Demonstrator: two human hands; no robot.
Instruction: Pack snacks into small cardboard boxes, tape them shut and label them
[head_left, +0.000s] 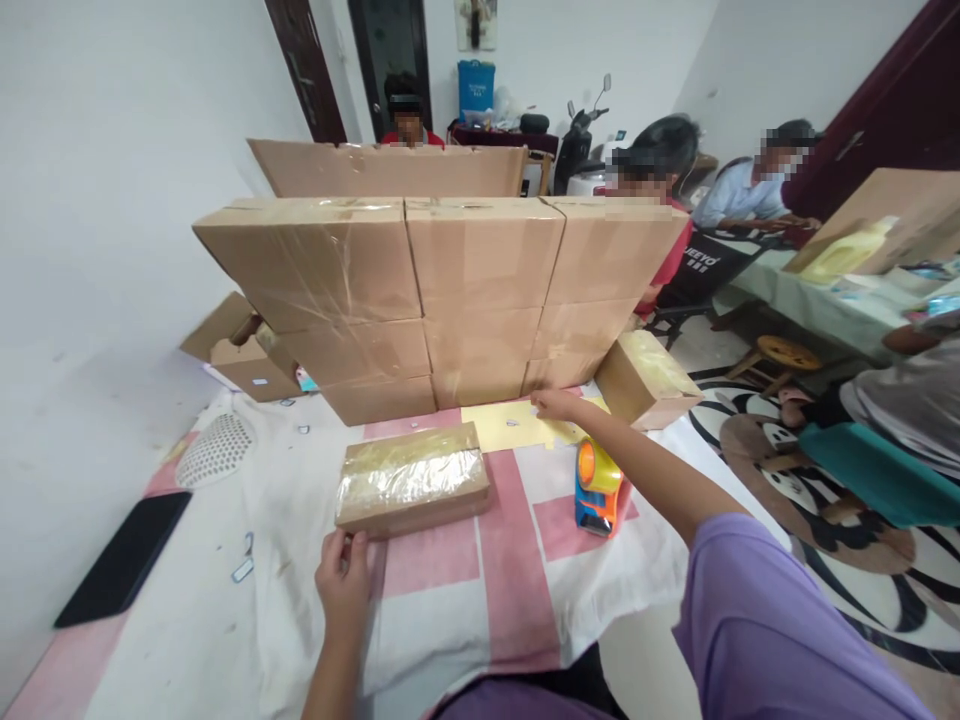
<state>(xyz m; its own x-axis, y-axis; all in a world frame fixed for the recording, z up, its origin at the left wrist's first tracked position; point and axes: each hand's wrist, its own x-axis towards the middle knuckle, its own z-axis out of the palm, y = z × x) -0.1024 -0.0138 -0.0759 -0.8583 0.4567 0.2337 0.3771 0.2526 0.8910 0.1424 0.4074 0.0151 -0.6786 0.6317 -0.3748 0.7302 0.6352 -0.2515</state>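
Note:
My left hand (343,565) is beside the near left corner of a cardboard box (412,478) sealed with clear tape. Its fingers are curled in; whether they hold anything is hidden. My right hand (555,403) reaches forward to a yellow sheet (499,428) with a few small items on it, at the foot of a wall of stacked cardboard boxes (487,260). Those fingers are bent together, and what they may pinch is too small to tell. Below my right forearm stands a tape dispenser (598,490), blue and orange, with a yellow roll.
A closed box (649,380) stands right of the stack, an open one (255,360) left. On the cloth-covered table lie a black tablet-like slab (124,560) and a white perforated piece (216,450). Several people sit beyond and to the right.

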